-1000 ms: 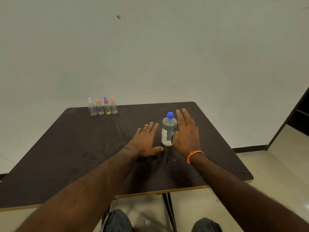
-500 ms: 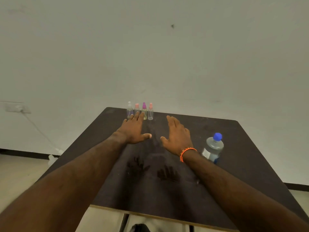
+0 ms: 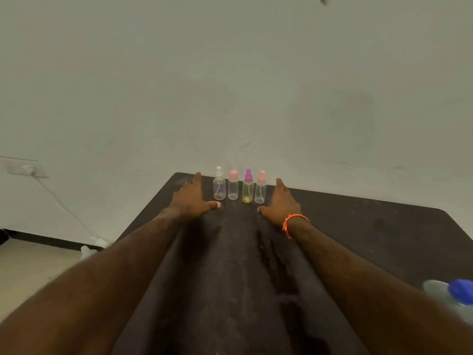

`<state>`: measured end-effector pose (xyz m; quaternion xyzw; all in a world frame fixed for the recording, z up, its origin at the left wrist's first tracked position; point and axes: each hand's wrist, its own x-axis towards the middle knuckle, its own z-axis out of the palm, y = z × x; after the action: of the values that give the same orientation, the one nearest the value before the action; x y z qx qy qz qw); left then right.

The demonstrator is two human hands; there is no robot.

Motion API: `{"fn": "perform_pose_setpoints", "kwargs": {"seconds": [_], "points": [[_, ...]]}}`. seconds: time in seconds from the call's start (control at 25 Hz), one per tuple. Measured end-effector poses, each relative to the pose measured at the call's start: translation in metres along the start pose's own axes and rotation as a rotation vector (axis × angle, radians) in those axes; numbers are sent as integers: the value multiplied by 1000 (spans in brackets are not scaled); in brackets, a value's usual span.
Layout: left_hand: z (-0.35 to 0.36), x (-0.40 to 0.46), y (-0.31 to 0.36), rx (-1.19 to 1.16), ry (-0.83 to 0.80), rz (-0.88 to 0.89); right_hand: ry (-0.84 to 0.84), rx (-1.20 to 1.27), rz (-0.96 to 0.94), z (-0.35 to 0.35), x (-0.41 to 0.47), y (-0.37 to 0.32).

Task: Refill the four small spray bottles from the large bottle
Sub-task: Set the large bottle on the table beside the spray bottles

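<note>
Several small clear spray bottles stand in a row at the far edge of the dark table (image 3: 358,226): a white-capped one (image 3: 219,187), a pink-capped one (image 3: 233,187), a purple-capped one with yellowish liquid (image 3: 248,188) and another pink-capped one (image 3: 260,189). My left hand (image 3: 192,198) lies flat and open just left of the row. My right hand (image 3: 282,203), with an orange wristband, lies open just right of it. Neither hand touches a bottle. The large clear bottle with a blue cap (image 3: 458,299) stands at the lower right, partly cut off by the frame.
A pale wall rises right behind the table's far edge. At the left, a wall socket (image 3: 24,169) with a white cable runs down to the floor. The floor shows beyond the table's left edge.
Both hands have left the large bottle and moved forward to either side of the row of small bottles. The view has swung left, so the large bottle sits at the lower right.
</note>
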<state>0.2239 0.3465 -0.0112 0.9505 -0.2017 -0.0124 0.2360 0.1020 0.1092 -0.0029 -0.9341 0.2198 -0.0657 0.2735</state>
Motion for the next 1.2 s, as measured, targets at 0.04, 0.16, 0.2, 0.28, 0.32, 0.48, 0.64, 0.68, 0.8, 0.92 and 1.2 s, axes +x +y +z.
{"fn": "perform_pose_setpoints", "kwargs": {"seconds": [0.04, 0.16, 0.2, 0.28, 0.32, 0.48, 0.64, 0.68, 0.8, 0.92, 1.2], "points": [[9, 13, -6, -3, -8, -17, 4, 44, 8, 5, 14, 2], [27, 41, -12, -83, -19, -7, -44, 152, -10, 20, 41, 4], [31, 48, -11, -143, -19, 21, -50, 179, -32, 26, 46, 4], [35, 58, -3, -298, -30, 77, -21, 245, -76, 37, 54, 4], [35, 62, -1, -386, -45, 97, -7, 280, -102, 41, 56, 4], [38, 71, 8, -604, -102, 140, -16, 418, -165, 44, 65, -2], [39, 63, 17, -668, -201, 165, -55, 432, -206, 46, 65, -9], [38, 61, 17, -683, -190, 159, -69, 435, -208, 46, 63, -9], [31, 52, 11, -681, -191, 145, -116, 405, -235, 41, 53, -9], [25, 30, 12, -662, -238, 161, -141, 356, -264, 35, 33, -7], [13, -51, 15, -610, -282, 100, -189, 314, -251, 23, -38, 2]]}}
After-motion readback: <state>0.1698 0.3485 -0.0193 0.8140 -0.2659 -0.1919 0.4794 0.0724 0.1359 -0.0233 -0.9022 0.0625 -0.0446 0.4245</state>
